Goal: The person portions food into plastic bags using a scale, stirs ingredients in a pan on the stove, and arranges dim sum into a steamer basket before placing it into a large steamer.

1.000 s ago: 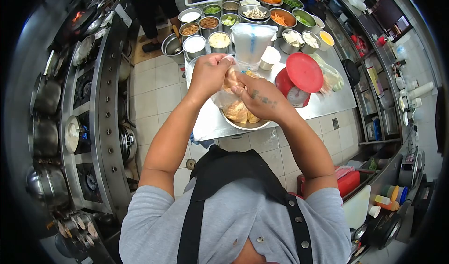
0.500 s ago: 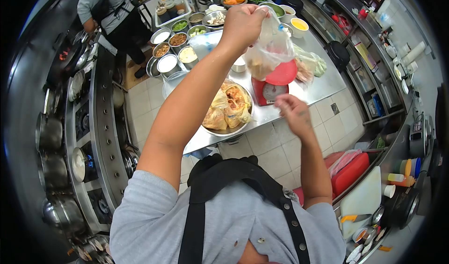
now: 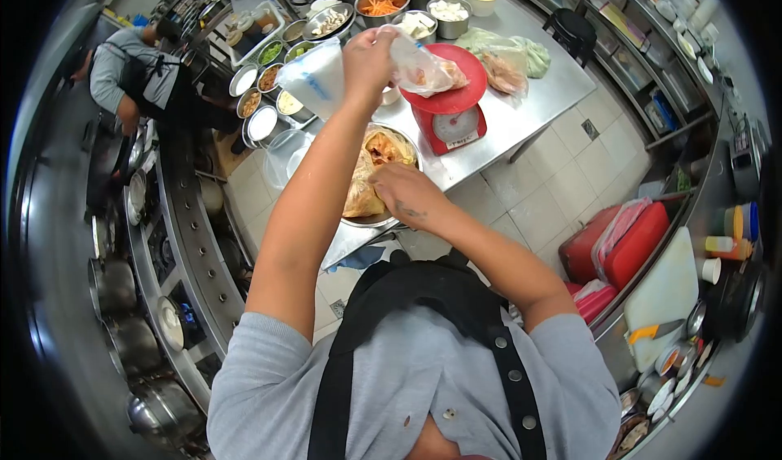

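Note:
My left hand [image 3: 368, 65] is closed on the top of a clear plastic bag [image 3: 419, 67]. The lower part of the bag holds pale orange pieces and rests on the red pan [image 3: 466, 75] of a kitchen scale [image 3: 458, 127]. Down and to the left, my right hand [image 3: 406, 195] has its fingers curled at the opened plastic in a metal bowl [image 3: 368, 222]. Inside the bowl lies orange-red marinated food [image 3: 384, 147] wrapped in plastic. My right fingertips are partly hidden, so what they pinch does not show.
Metal containers of chopped ingredients line the table's back and left, including shredded carrot [image 3: 380, 8] and white cubes [image 3: 449, 11]. Another filled bag [image 3: 503, 62] lies right of the scale. A co-worker [image 3: 142, 77] stands at the stoves on the left.
The plastic bag came down onto the scale pan with my left hand. My right hand moved left from beside the scale into the bowl. The view shifted slightly.

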`<state>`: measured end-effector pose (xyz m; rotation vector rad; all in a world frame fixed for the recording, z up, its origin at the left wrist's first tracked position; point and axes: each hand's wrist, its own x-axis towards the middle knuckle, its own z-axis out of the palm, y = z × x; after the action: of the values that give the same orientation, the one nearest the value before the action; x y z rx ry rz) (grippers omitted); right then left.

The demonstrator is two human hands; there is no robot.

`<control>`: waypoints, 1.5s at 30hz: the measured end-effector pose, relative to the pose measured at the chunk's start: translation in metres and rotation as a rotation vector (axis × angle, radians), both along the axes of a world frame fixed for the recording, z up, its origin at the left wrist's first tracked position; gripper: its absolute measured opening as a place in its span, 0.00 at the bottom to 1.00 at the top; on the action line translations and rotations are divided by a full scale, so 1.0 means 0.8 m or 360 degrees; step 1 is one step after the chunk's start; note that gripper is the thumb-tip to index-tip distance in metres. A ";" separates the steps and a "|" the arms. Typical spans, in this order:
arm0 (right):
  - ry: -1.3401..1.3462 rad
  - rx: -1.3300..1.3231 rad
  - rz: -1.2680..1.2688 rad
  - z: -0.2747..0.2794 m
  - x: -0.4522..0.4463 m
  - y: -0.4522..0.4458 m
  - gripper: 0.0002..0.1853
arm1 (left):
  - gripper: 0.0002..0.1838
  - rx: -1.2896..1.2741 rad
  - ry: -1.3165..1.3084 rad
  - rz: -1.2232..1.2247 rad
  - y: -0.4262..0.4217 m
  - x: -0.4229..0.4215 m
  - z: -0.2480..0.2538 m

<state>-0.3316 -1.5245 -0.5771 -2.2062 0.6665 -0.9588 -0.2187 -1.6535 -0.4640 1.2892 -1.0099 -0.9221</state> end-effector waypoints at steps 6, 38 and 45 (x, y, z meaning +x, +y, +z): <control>0.0904 -0.0096 0.0015 -0.006 0.046 -0.029 0.06 | 0.18 0.0108 -0.0131 0.0018 0.042 0.020 -0.011; 0.1637 -0.0626 0.0133 -0.014 0.046 -0.085 0.04 | 0.12 0.0606 -0.1016 0.0594 0.292 0.137 -0.210; 0.1557 -0.0678 -0.0322 -0.029 0.055 -0.055 0.06 | 0.12 0.0614 -0.1058 0.0532 0.306 0.136 -0.207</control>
<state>-0.2878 -1.5686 -0.5999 -3.0118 1.2062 -0.0120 -0.1098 -1.4084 -0.6297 2.1008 -1.0897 -0.4350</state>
